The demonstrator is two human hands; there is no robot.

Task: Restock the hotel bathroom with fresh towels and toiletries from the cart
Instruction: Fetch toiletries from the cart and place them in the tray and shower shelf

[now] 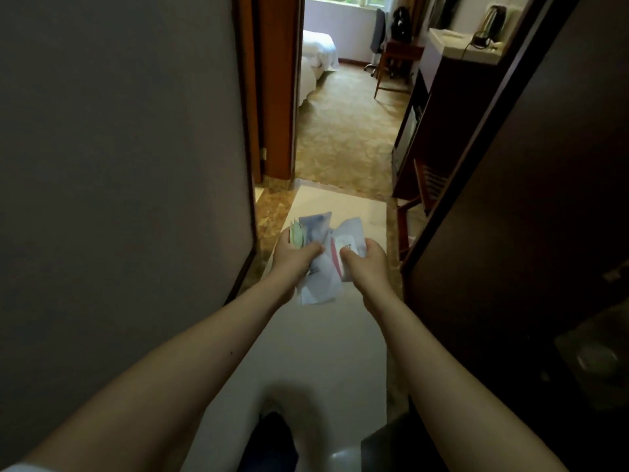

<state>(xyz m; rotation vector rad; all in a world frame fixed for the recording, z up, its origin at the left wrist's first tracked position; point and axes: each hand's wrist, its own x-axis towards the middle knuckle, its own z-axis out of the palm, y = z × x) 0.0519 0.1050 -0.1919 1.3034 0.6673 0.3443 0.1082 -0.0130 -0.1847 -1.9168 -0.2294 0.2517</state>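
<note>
Two bare forearms reach forward from the bottom edge, level with each other and near together at the wrists. Between them, low down, is a dark blurred shape, possibly a shoe; it cannot be identified.

The left hand (292,258) is closed round a fan of toiletry packets (313,226), thumb on top; green and blue ones stand up and away from the person. The right hand (366,260) pinches white packets of the same bundle, thumb across their near face. One pale wrapper hangs below and between the hands. Where one hand's share ends and the other's begins cannot be told. Nothing supports the bundle but the hands; it is held above the pale floor (340,335), short of that floor's far edge where the carpet (343,137) begins.

Neither cart nor bathroom is in view. A grey wall (119,165) runs along the left, ending at a wooden door frame (272,97); a dark door (527,199) stands on the right.

Judgement: the packets are in transit. If the bathroom lies behind that frame, it is ahead and to the left, the left hand being the nearer. The fan's long axes point forward, so it should pass upright. The hanging wrapper looks least secure.
</note>
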